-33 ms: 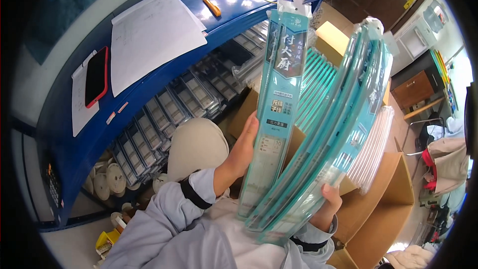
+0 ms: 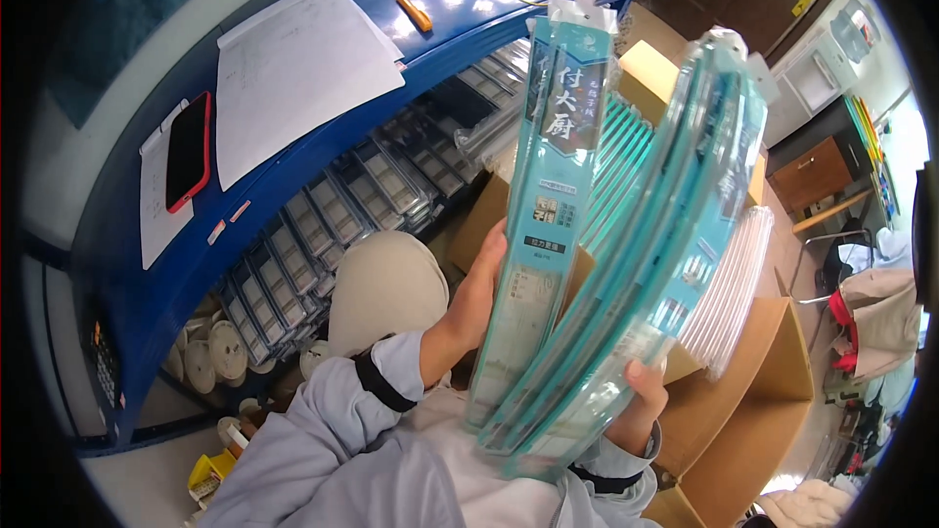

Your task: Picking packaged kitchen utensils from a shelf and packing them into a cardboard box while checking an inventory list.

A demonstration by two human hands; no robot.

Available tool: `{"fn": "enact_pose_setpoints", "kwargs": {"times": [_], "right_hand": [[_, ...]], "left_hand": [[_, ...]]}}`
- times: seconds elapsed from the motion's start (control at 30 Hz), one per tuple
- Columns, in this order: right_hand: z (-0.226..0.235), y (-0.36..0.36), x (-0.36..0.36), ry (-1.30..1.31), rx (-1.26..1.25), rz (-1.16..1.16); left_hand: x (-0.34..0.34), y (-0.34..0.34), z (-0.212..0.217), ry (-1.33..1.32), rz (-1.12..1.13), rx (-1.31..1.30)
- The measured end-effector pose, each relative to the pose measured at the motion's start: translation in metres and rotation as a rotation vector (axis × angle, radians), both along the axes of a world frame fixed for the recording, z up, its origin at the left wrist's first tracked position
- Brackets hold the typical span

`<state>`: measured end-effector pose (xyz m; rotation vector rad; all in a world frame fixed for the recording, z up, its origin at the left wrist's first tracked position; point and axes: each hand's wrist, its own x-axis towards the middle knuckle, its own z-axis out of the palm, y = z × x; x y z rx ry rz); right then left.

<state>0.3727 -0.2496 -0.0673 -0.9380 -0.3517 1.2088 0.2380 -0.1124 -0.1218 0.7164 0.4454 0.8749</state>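
Teal plastic-sleeved packs are held up clear of the blue table's (image 2: 479,22) near edge: the upright flat pack (image 2: 548,240) gripped along its side by the left hand (image 2: 477,298), the fanned stack (image 2: 665,264) clasped low by the right hand (image 2: 641,409). Light, slippery, bendy handling is expected; mid-length edges are best gripped.

Left arm: bent, pale grey-blue fabric sleeve (image 2: 303,420) rising from lower left, black elastic band (image 2: 383,381) round it near the cuff; wrist bare. Bare left hand (image 2: 474,293) in a holding grip, thumb side toward the camera and pointing up; remaining fingers largely hidden. Bare right hand (image 2: 641,406) lower, likewise gripping, thumb raised, other fingers mostly out of sight. Right forearm largely covered; second black elastic band (image 2: 606,482) near its cuff. Hands apart, both in front of the torso.
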Motion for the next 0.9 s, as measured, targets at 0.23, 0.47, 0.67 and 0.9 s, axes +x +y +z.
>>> {"fn": "enact_pose_setpoints", "kwargs": {"times": [0.23, 0.47, 0.67, 0.9], "right_hand": [[-0.001, 0.003, -0.012, 0.036, -0.077, 0.200], [0.008, 0.003, -0.021, -0.088, -0.145, 0.052], [0.004, -0.007, 0.006, 0.012, -0.040, 0.010], [0.005, 0.007, -0.011, -0.002, -0.091, 0.153]], "left_hand": [[-0.002, -0.012, 0.012, 0.090, -0.004, 0.088], [0.005, -0.010, 0.013, 0.469, -0.020, 0.404], [-0.005, 0.010, 0.006, 0.274, 0.009, 0.310], [0.001, -0.003, 0.012, 0.324, -0.030, 0.546]]}}
